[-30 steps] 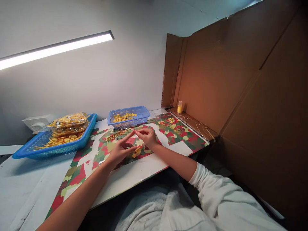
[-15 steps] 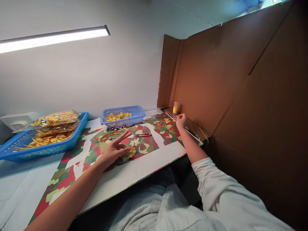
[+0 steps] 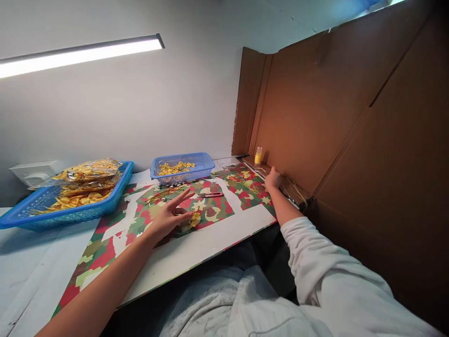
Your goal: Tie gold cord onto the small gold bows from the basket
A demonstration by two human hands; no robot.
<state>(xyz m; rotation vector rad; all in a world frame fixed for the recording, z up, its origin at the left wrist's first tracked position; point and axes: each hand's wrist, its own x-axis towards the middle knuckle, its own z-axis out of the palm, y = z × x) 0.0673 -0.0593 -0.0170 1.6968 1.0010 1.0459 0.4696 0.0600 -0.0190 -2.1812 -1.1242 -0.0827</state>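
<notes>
My left hand (image 3: pixel 171 216) is over the near part of the camouflage-patterned mat, with thumb and a finger pinching a small gold ribbon bow (image 3: pixel 195 218); its other fingers stretch out. At the right edge of the table, beside the cardboard, my right hand (image 3: pixel 273 179) is closed, its fingertips hidden behind the hand. Thin pale cords (image 3: pixel 293 188) lie just past it. A thread snipper (image 3: pixel 210 194) rests on the mat beyond my left hand. Near it lie a bundle of gold ties (image 3: pixel 163 195) and several small silver bells (image 3: pixel 171 185).
A blue basket (image 3: pixel 119 199) with bagged and loose gold bows stands at left. A smaller blue basket (image 3: pixel 206 174) holds more bows by the wall. A yellow-filled bottle (image 3: pixel 258 156) stands by the tall cardboard panel (image 3: pixel 308 117). Gold strands (image 3: pixel 247 181) lie on the mat's right.
My right hand has shifted slightly right along the cardboard side and turned, so its pinched fingertips no longer show. My left hand keeps the bow in about the same place.
</notes>
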